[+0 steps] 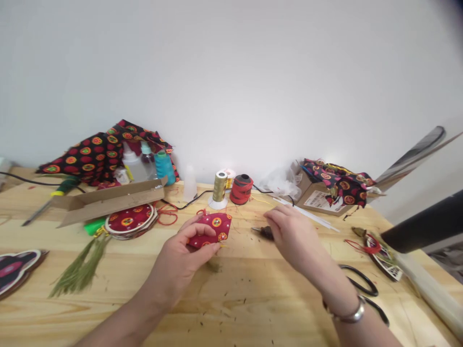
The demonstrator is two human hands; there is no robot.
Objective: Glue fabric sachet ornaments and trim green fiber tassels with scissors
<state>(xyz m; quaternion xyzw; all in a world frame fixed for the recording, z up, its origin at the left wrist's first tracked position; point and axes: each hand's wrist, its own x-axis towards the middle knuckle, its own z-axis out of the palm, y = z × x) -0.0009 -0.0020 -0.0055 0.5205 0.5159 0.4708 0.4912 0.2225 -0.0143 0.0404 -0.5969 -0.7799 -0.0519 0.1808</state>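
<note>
My left hand [184,258] pinches a small red patterned fabric piece [213,227] just above the wooden table [231,299], thumb on top and fingers under it. My right hand [289,231] hovers to the right of the piece, blurred by motion, fingers curled toward a small dark tool [263,232] lying on the table. Whether it touches the tool I cannot tell. A metal bracelet [349,315] sits on my right wrist.
A gold thread spool [219,187], a red cord spool [241,189], several glue bottles [144,164], an open cardboard box [108,200], patterned cloth [94,152], round fabric discs [130,220] with a green tassel [81,267], a carton at right [318,197], black scissors [363,286].
</note>
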